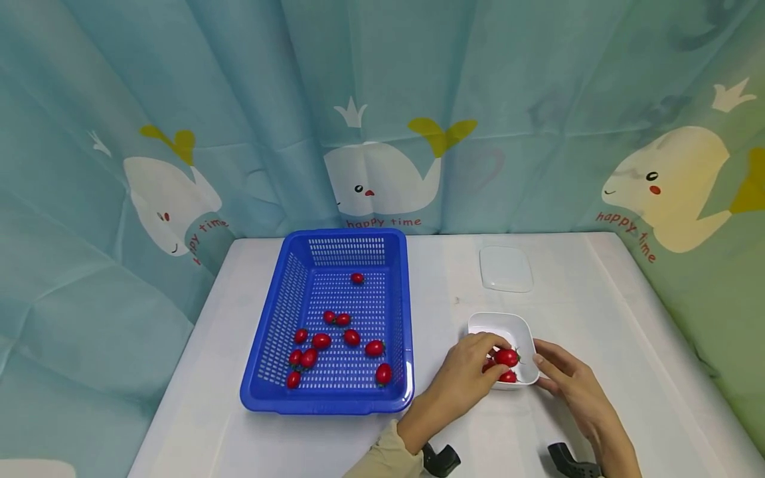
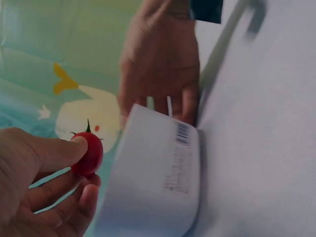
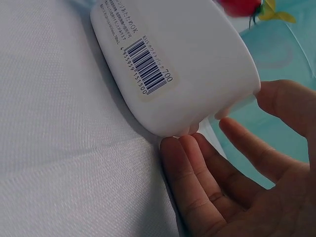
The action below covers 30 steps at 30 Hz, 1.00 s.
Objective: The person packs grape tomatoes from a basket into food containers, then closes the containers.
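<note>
My left hand [image 1: 457, 380] is over the near left part of a white square container [image 1: 508, 324], with a red cherry tomato [image 2: 93, 157] pinched between thumb and fingers. In the left wrist view that tomato, green-stemmed, is above the rim line. Other cherry tomatoes [image 1: 508, 376] lie inside the container, partly hidden by my left fingers. At the container's right side my right hand [image 1: 575, 382] holds it, thumb at the rim and fingertips against the lower wall. A barcode label [image 3: 145, 66] shows on the outer wall in the right wrist view.
Left of the container stands a blue perforated basket [image 1: 409, 318] with several cherry tomatoes [image 1: 321, 341] scattered in it. A clear lid [image 1: 505, 269] lies flat behind the container on the white table [image 1: 603, 312]. A whale-print curtain [image 1: 508, 172] hangs behind the table.
</note>
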Tool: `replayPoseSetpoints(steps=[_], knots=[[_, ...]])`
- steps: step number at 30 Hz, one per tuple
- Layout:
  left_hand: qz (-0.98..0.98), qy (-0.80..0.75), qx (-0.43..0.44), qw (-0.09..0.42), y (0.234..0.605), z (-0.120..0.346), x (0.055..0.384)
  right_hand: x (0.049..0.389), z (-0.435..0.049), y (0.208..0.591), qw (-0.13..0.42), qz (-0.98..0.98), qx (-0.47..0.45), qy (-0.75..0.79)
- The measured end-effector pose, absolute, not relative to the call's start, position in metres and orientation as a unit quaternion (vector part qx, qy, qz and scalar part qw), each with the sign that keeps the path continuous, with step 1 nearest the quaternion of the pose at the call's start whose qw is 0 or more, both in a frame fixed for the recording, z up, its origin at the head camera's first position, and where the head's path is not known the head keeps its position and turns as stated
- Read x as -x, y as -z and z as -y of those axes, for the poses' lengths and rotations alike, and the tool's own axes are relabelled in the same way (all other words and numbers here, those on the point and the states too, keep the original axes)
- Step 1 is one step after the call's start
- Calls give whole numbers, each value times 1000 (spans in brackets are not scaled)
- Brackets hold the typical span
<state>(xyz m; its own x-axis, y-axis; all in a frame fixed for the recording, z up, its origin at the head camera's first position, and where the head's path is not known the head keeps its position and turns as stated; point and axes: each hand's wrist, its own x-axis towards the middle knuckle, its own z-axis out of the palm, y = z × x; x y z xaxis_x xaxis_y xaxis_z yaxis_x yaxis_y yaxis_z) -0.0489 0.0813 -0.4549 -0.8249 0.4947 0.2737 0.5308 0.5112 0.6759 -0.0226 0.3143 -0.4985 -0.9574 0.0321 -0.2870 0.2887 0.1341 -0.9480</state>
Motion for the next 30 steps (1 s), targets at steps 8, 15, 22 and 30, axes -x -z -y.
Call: replayPoseSetpoints(steps=[8, 15, 22, 30], knots=[[879, 343, 332, 12, 464, -93, 57, 23, -314, 499, 96, -739, -104, 658], [892, 287, 348, 10, 467, -103, 62, 22, -314, 500, 94, -742, -104, 656], [912, 208, 354, 13, 469, -114, 66, 22, -315, 501, 84, -724, -87, 680], [925, 151, 347, 22, 470, -121, 68, 21, -314, 501, 80, -718, -84, 686]])
